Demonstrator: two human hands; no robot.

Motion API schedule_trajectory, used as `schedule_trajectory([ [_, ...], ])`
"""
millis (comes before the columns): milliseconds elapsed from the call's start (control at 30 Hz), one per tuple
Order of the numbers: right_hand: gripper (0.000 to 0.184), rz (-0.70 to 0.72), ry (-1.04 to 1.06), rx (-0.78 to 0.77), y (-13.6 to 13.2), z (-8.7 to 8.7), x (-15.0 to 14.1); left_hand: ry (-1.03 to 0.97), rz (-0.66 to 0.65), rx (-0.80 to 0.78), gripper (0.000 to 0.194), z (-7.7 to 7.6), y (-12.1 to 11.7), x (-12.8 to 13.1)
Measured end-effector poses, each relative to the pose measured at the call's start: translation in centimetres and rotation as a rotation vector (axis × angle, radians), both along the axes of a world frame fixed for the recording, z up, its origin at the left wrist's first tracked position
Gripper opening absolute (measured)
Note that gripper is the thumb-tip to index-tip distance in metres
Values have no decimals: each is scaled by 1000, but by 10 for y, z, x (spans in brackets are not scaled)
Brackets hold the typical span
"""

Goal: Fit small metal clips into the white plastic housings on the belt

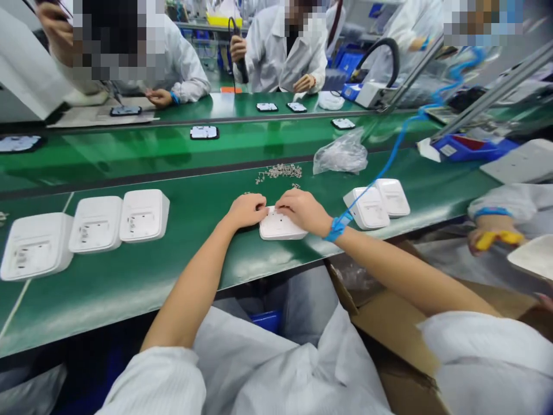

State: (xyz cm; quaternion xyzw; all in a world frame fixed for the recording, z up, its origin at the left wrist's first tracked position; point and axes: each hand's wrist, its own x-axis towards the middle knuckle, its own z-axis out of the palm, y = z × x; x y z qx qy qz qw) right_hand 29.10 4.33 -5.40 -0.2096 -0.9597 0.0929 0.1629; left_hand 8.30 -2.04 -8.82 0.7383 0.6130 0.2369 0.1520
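Note:
A white plastic housing lies flat on the green conveyor belt in front of me. My left hand rests curled on its left far corner, fingers pinched together. On the right far edge sits my right hand, fingers bent down onto the housing; what either pinch holds is hidden. A blue wrist strap circles my right wrist, its blue coiled cord running up to the right. A scatter of small screws lies just beyond the housing.
Three white housings stand in a row at the left, two more at the right. A clear plastic bag lies past the screws. Several people in white coats work across the belts. A co-worker's hand holds a yellow tool at right. A cardboard box stands below.

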Motion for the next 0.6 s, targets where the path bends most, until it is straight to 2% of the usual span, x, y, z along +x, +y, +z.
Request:
schedule_trajectory([
  [167,16,32,-99,9,-8,-1,-14,15,-42,4,29,2,1,-1],
  [400,14,33,-109,28,-4,-4,-10,83,-100,27,33,-2,2,-2],
  [600,16,76,-112,-45,2,2,-8,70,-112,12,32,3,0,-1],
])
